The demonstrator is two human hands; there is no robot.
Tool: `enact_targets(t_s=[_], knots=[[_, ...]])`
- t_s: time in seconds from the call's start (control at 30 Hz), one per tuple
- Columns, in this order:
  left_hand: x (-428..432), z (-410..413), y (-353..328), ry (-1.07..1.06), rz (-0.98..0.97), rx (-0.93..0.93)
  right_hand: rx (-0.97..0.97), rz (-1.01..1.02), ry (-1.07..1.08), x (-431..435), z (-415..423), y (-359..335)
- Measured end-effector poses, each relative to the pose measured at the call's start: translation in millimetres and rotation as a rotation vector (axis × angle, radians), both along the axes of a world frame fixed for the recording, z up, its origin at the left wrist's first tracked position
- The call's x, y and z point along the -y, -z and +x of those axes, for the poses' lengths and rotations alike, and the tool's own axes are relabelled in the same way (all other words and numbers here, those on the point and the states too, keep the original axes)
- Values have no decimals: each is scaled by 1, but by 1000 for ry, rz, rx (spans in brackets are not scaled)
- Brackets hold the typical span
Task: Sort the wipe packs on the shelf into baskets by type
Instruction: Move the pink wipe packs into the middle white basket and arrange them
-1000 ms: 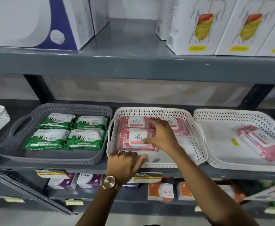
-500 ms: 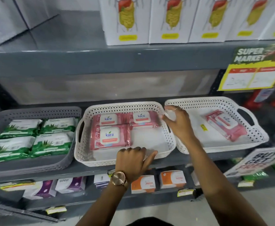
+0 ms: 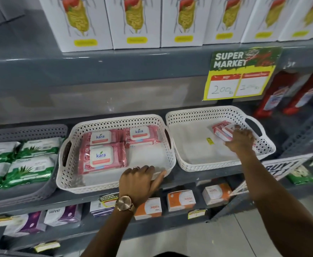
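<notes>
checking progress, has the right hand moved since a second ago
Yes. The right hand has left the middle white basket and gone rightward into the right white basket, where it now lies on the lone pink pack.

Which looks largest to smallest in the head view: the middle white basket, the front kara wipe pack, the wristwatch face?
1. Middle white basket
2. Front kara wipe pack
3. Wristwatch face, clearly smallest though nearest the camera.

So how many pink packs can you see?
4. Three pink packs lie in the middle white basket: back left, back right, front left. The fourth is under the right hand in the right basket.
</notes>
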State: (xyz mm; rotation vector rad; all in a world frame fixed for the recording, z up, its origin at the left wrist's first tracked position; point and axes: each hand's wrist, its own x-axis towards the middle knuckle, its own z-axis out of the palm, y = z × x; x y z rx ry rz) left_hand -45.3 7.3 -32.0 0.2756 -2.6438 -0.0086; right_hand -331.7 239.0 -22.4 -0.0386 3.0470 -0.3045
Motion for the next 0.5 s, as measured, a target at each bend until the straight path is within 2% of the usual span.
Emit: enact_targets(t_s=[0.1,0.3,0.4,0.5], knots=[[0,0,0,6,6,-14,-99,-152,15,6,5,-2],[6,10,-2,-29,36,9,-197,-728,-33,30,31,-28],[24,25,-1,-68,51,9,-253,-829,-263,63,61,-61],[39,39,-3,-89,56,9,-244,-806,-540,108,105,-88]])
